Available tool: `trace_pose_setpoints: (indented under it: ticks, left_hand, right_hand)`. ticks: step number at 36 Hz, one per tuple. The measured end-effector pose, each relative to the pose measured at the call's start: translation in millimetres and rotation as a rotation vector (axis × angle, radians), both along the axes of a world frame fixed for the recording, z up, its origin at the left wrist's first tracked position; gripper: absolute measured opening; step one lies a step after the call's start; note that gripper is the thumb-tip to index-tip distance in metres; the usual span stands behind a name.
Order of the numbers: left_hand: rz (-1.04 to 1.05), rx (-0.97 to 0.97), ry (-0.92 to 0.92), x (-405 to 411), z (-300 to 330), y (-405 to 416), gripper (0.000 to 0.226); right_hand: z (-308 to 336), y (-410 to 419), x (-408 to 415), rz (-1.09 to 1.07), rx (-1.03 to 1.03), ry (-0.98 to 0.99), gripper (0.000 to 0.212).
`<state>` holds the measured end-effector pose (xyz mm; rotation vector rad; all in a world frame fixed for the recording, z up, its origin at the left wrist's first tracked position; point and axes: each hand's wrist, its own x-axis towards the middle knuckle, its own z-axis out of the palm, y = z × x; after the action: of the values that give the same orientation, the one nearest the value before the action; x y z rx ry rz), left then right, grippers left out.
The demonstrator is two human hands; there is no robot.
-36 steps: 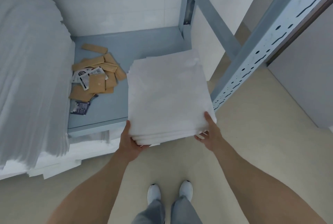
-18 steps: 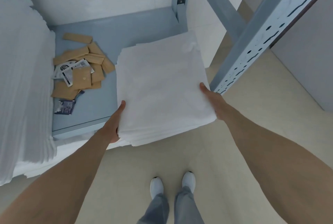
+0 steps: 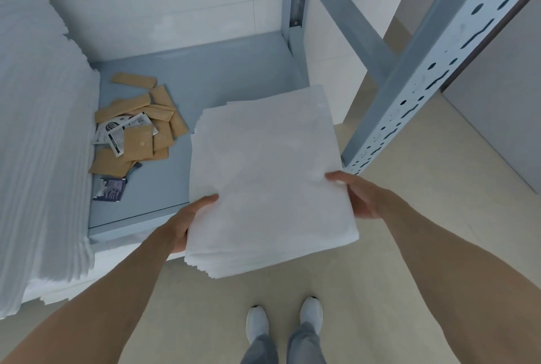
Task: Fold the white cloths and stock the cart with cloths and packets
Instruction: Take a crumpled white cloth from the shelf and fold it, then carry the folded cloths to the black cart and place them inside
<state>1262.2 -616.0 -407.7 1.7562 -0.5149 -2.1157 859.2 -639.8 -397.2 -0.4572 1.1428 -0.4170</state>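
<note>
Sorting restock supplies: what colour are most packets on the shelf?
Tan-brown packets, clearest in the head view.

Print on the white packets, too small and blurred to read

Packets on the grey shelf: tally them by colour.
Tan packets: about 9, overlapping
White printed packets: about 2
Dark packet: 1
Total: about 12
</note>
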Motion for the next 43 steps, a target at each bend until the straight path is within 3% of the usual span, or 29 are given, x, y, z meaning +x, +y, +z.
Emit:
trace_pose_setpoints:
  ticks: [7, 13, 19, 27, 33, 38, 41, 43]
  left_hand:
    - [0.083, -0.067, 0.081, -4, -4, -8, 0.072]
    - [0.072, -0.096, 0.05, -8, -1, -17, 0.065]
    - [0.203, -0.152, -0.049, -21, -1, -10, 0.059]
    - [0.155, -0.236, -0.215, -30, 30, -2, 0.053]
    - [0.119, -0.332, -0.287, -41, 55, 19, 0.035]
    - [0.055, -0.354, -0.275, -47, 74, 49, 0.039]
    - [0.005, -0.338, -0.243, -54, 85, 64, 0.064]
    - [-0.012, -0.343, -0.233, -60, 91, 74, 0.066]
  right_hand:
    - [-18, 0, 8, -0.101, -0.042, -0.009, 0.077]
    - [-18, -13, 11, -0.18, -0.111, 0.05, 0.073]
    - [-27, -17, 12, -0.148, -0.048, 0.057, 0.075]
    - [2, 7, 24, -0.168, -0.064, 0.139, 0.077]
    - [33, 51, 37, -0.302, -0.097, 0.288, 0.067]
    - [47, 103, 34, -0.38, -0.103, 0.332, 0.068]
    - [54, 129, 25, -0.414, -0.099, 0.338, 0.072]
    - [61, 144, 17, -0.421, -0.098, 0.333, 0.071]
